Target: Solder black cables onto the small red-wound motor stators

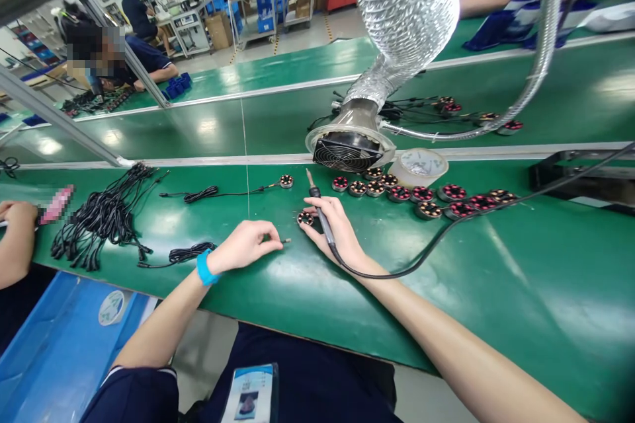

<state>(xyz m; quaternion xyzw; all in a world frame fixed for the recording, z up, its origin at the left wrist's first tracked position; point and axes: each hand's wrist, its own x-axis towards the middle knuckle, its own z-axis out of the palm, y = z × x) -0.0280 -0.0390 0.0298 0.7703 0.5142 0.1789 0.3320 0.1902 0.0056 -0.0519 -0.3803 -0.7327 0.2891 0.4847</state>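
Observation:
My left hand (pixel 248 242), with a blue band at the wrist, pinches the end of a black cable. The cable's bundled coil (pixel 191 252) lies on the bench beside that wrist. My right hand (pixel 338 228) is closed around a soldering iron (pixel 325 225), its tip pointing up and away from me. Thumb and fingers of the same hand also hold a small round motor stator (pixel 304 218) with copper windings. A small gap separates the cable end from this stator. Farther back, another stator (pixel 286 181) has a coiled cable (pixel 201 194) attached.
Several stators (pixel 398 193) stand at the right, near a tape roll (pixel 419 166). A fume extractor (pixel 347 149) hangs above the bench. Black cables (pixel 106 215) are piled left, near another person's hand (pixel 20 215). The iron's cord crosses my right forearm.

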